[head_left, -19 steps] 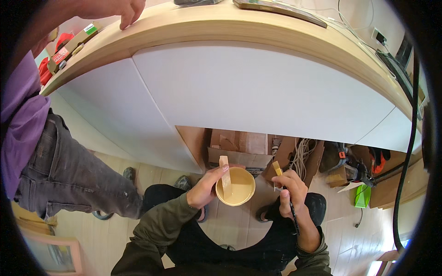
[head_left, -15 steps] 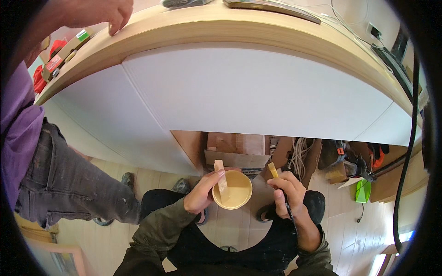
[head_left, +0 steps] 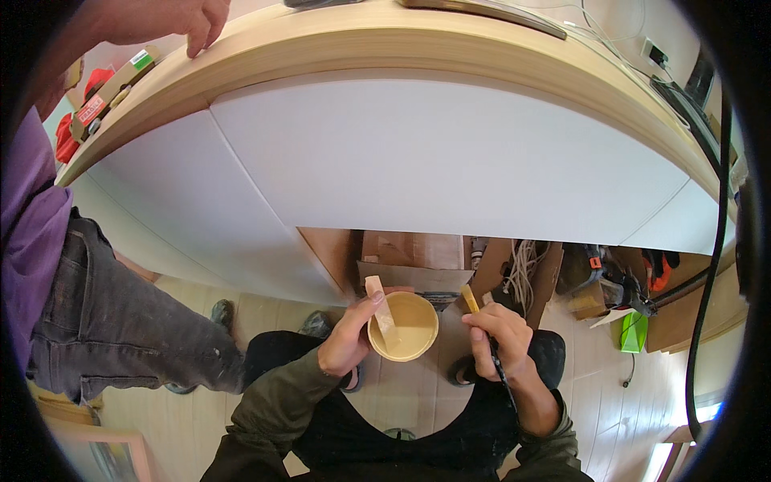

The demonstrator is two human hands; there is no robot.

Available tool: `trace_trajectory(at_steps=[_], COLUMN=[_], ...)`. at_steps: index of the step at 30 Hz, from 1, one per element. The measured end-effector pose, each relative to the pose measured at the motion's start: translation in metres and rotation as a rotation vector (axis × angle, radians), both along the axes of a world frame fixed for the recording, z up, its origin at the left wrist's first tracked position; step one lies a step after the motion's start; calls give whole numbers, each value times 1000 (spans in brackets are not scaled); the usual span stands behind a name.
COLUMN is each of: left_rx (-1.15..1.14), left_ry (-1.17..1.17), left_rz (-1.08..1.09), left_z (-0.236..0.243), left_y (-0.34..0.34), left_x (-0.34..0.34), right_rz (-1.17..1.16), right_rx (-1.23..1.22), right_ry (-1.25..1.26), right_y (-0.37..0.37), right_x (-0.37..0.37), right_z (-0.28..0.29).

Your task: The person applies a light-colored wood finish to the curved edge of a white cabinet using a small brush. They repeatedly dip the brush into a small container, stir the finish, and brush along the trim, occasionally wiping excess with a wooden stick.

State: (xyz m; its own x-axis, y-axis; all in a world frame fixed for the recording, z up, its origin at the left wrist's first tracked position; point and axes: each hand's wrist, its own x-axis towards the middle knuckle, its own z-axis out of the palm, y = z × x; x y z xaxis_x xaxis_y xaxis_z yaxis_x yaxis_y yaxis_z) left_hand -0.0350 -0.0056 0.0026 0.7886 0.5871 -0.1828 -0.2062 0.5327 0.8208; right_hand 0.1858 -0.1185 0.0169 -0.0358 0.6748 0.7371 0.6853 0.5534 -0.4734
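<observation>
My left hand (head_left: 347, 339) is closed round a paper cup (head_left: 423, 304) of cream-coloured paint. A flat wooden stick (head_left: 377, 299) leans in the cup, its lower end in the paint and its upper end by my left thumb. To the right of the cup, my right hand (head_left: 499, 333) pinches a slim paintbrush (head_left: 471, 299) with a dark handle. Its yellowish tip points up and away from me, apart from the cup.
White cabinet fronts (head_left: 450, 153) under a wooden counter (head_left: 361, 44) face me. Below are open boxes (head_left: 414, 277) and coiled cable (head_left: 524, 269). A green dustpan (head_left: 634, 332) lies right. At left stands a person in grey trousers (head_left: 128, 321), a hand (head_left: 173, 24) on the counter.
The cup and stick have risen slightly toward the cabinet, with the stick tilting a little more left. The brush has shifted slightly left.
</observation>
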Motion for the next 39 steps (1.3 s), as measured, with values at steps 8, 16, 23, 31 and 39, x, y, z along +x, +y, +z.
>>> trace_trajectory(at_steps=[8,16,23,31,39], left_rx=[16,29,386,652,838], left_ry=[-2,-44,-55,52,147], left_rz=[0,-22,-274,-490,-236], left_z=[-2,-1,-3,-2,-9], left_y=[4,6,4,-12,-14], left_x=[-4,-4,-12,-5,5], right_rz=[-5,-83,-37,168,102], right_rx=[42,-40,-444,-616,-339], right_ry=[22,35,235,393,333], right_y=[4,4,10,13,5], right_x=[-4,1,-8,-24,-17], right_z=[-2,-5,9,6,8])
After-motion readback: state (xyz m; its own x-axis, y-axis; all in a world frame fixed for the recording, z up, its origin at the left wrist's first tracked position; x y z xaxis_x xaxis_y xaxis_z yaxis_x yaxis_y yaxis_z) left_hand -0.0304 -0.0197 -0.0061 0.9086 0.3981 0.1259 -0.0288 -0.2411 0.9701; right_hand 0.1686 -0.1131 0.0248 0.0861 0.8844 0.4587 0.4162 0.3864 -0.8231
